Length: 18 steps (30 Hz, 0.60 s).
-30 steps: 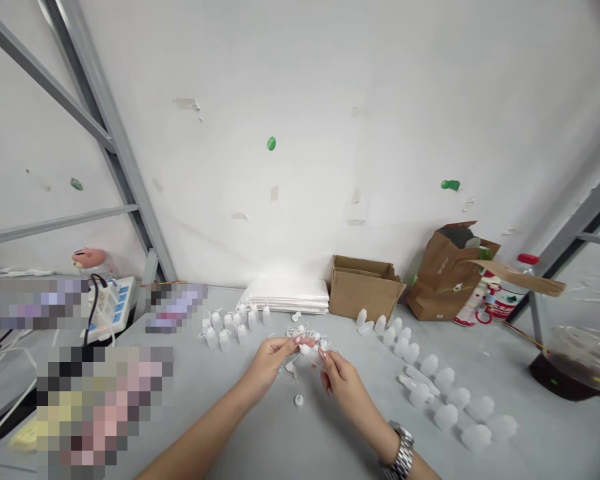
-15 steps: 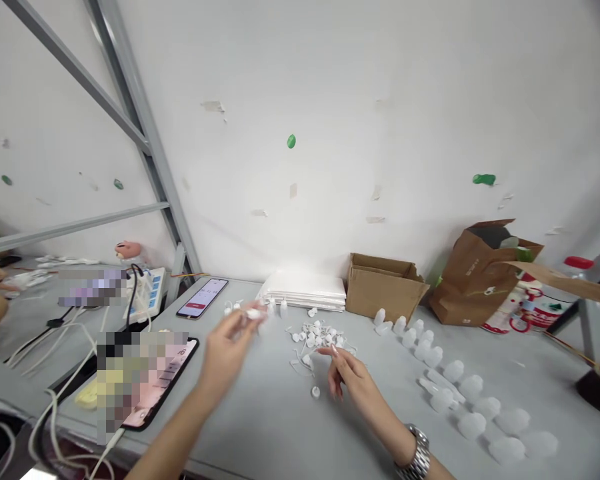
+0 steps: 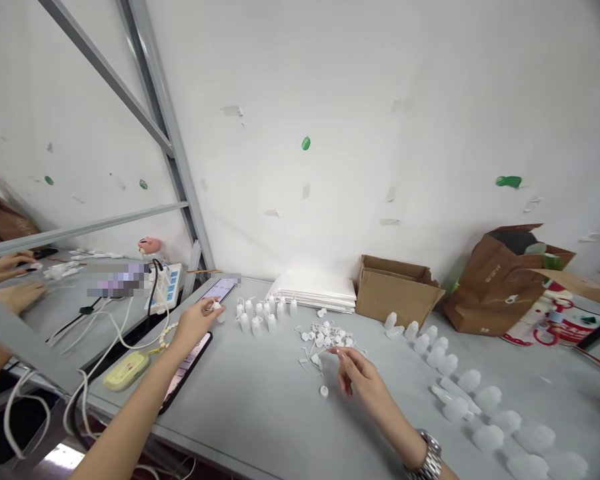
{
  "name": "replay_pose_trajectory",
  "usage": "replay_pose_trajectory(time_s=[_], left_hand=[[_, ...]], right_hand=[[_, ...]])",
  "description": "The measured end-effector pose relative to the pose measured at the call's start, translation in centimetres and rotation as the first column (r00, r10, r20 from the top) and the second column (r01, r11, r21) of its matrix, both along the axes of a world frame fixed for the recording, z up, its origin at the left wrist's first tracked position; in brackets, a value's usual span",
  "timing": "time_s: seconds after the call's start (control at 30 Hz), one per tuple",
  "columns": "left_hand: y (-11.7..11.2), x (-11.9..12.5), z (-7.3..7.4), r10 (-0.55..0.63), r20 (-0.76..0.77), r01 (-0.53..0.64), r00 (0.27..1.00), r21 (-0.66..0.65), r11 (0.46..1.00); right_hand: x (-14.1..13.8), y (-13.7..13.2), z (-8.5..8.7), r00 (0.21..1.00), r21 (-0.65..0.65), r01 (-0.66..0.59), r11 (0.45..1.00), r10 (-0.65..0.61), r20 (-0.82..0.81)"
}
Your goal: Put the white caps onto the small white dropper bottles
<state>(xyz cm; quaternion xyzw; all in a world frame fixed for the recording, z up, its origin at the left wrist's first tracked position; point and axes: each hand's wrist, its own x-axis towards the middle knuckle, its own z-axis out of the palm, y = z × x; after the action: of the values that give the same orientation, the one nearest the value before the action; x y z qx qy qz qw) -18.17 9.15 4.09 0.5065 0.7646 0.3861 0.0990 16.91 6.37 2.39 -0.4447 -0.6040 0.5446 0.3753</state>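
Observation:
My left hand (image 3: 194, 323) reaches out to the left over the grey table (image 3: 260, 407) and pinches a small white capped bottle (image 3: 217, 309), just left of a group of several upright capped bottles (image 3: 263, 312). My right hand (image 3: 359, 373), a metal watch on its wrist, hovers with loosely spread fingers at the near edge of a pile of small white caps (image 3: 325, 337). One loose cap (image 3: 323, 391) lies just left of that hand. A curved row of uncapped translucent bottles (image 3: 460, 387) runs along the right.
A phone (image 3: 217, 291) and a second phone (image 3: 187, 368) lie by my left hand. A power strip (image 3: 166, 288) with cables sits further left. A stack of white sheets (image 3: 316, 292), a cardboard box (image 3: 395, 291) and a paper bag (image 3: 500, 283) line the wall. Another person's hands (image 3: 10, 280) work far left.
My hands have parted. The left one carried a capped bottle away to the left towards the standing group, while the right stayed open near the cap pile. My view swung left.

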Motion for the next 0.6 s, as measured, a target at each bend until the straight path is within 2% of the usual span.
replay_pose_trajectory(time_s=[0.1,0.33,0.6], left_hand=[[0.5,0.1,-0.7,-0.059,0.021,0.06,0.998,-0.059,0.996],[1.4,0.7,-1.8,-0.126,0.02,0.127,0.992,-0.103,0.986],[1.5,1.1,-2.0,-0.187,-0.039,0.179,0.982,-0.156,0.971]], right_hand=[[0.0,0.1,0.0,1.0,0.002,0.001,1.0,-0.001,-0.008],[0.1,0.1,-0.3,1.0,0.023,-0.007,1.0,0.007,-0.005],[0.1,0.2,-0.3,1.0,0.016,0.004,1.0,-0.004,-0.007]])
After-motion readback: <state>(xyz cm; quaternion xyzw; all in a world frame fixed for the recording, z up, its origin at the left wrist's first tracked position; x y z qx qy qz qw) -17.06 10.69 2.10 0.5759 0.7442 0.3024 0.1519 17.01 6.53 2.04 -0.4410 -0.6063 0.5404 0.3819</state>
